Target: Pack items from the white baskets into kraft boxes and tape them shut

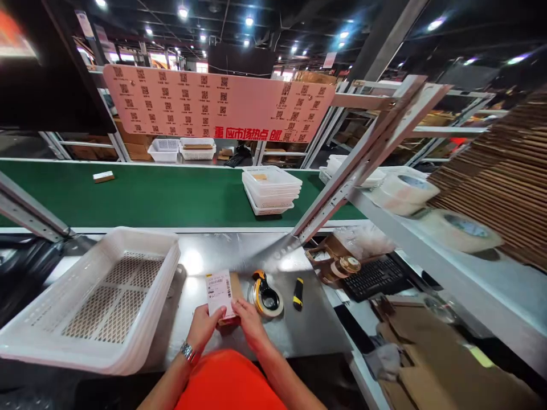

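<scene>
Between my two hands is a small cardboard box with a white printed shipping label over most of its top. My left hand grips its left near corner, thumb on the label. My right hand closes on the right near side, fingers at the label's edge. Just right of the box, a tape dispenser with an orange and black handle lies on the metal table. Further right lies a black and yellow box cutter.
A stack of white baskets stands at my left. Behind the metal table runs a green conveyor carrying stacked baskets and a small box. Right are a slanted metal post, tape rolls and a keyboard.
</scene>
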`<state>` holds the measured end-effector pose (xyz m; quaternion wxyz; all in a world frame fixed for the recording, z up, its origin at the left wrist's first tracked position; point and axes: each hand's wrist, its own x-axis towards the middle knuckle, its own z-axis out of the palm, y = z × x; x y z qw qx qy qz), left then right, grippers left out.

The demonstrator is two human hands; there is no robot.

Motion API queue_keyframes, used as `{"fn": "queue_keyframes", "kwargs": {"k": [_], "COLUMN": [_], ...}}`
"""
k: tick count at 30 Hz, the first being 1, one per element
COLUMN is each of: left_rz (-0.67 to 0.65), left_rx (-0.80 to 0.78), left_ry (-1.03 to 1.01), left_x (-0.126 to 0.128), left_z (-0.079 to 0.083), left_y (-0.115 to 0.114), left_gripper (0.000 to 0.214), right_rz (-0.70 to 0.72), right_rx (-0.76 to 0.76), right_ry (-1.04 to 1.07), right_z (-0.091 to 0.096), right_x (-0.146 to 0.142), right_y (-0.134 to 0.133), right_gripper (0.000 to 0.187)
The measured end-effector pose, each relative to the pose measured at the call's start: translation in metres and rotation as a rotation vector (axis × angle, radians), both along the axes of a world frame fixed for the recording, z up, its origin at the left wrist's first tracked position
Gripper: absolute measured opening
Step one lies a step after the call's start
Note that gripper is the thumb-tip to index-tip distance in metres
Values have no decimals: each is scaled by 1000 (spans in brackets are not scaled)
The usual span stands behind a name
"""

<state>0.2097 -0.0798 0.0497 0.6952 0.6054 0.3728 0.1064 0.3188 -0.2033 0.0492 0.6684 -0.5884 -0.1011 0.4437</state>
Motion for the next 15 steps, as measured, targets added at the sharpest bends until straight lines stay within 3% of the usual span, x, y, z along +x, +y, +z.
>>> {"fn": "queue_keyframes", "kwargs": {"k": [5,15], "left_rz": [144,141], "left_rx": [-114,-189], "left_ry": [-38,-27], "left_x": [-5,-18], "left_z": [2,3], "left_y": [-2,4], "left_gripper": [56,38], "right_rz": [-16,-55], "right_rx": [-42,-70], "right_ry": [101,75], "right_z": [-1,2], "right_x": [-8,-27], "right_y": [-17,-14], "right_gripper": [68,69]}}
